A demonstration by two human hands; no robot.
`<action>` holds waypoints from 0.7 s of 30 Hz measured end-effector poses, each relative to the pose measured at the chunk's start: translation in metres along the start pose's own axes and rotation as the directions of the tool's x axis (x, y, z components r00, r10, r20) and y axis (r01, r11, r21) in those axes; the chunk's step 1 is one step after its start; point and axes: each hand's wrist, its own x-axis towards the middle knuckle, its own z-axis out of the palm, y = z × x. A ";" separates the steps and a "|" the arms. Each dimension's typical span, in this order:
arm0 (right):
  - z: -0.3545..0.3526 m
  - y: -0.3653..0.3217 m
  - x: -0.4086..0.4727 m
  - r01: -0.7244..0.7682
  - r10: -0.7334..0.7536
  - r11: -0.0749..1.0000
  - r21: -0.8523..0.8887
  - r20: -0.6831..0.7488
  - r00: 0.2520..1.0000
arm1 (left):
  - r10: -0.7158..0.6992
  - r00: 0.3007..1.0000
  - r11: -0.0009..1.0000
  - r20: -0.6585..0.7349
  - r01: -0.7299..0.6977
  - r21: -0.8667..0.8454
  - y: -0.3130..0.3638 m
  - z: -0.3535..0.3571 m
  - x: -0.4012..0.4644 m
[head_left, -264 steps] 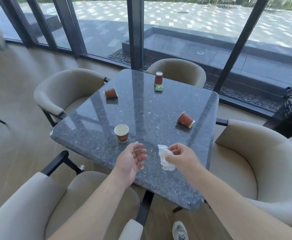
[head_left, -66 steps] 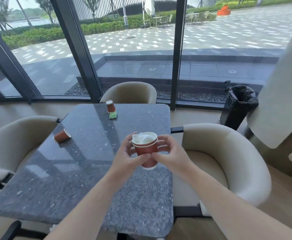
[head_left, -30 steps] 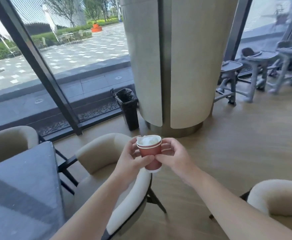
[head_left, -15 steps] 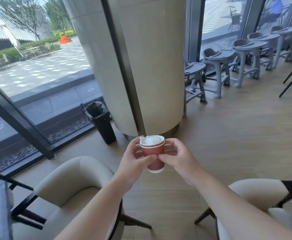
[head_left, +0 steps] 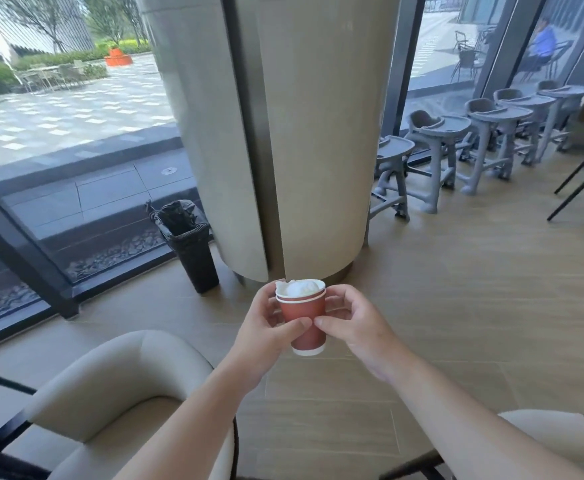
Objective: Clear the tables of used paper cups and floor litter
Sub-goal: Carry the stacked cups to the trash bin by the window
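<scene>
Two stacked red paper cups (head_left: 305, 319) with white rims sit upright between both hands at the centre of the view. A crumpled white tissue (head_left: 301, 287) fills the top cup. My left hand (head_left: 266, 327) grips the stack from the left, thumb across its front. My right hand (head_left: 352, 327) grips it from the right, thumb meeting the left one. A black bin (head_left: 188, 244) lined with a black bag stands on the floor ahead and to the left, beside the pillar.
A wide beige pillar (head_left: 276, 133) rises straight ahead. A cream armchair (head_left: 117, 393) is at lower left, another chair (head_left: 553, 434) at lower right. Several grey high chairs (head_left: 432, 150) line the window at right. Wood floor (head_left: 456, 306) spreads between them.
The view has swung right, away from the granite table, toward the pillar and bin. Both hands keep holding the stacked cups with the tissue. The bin now appears closer.
</scene>
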 end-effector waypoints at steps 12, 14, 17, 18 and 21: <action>0.048 -0.005 0.100 -0.032 0.032 0.999 0.006 0.012 0.999 | 0.037 0.997 0.998 -0.064 -0.040 -0.049 0.019 -0.086 0.077; 0.053 -0.004 0.115 -0.034 0.035 0.999 -0.002 0.027 0.999 | 0.033 0.995 0.998 -0.090 -0.039 -0.059 0.019 -0.098 0.086; 0.057 -0.001 0.140 -0.055 0.055 0.998 0.003 0.053 0.997 | 0.034 0.989 0.998 -0.142 -0.041 -0.047 0.018 -0.113 0.100; 0.059 0.000 0.148 -0.065 0.064 0.998 0.011 0.064 0.996 | 0.031 0.987 0.998 -0.158 -0.039 -0.047 0.016 -0.117 0.104; 0.061 0.007 0.177 -0.090 0.087 0.996 0.025 0.104 0.991 | 0.010 0.979 0.999 -0.204 -0.017 -0.034 0.011 -0.126 0.120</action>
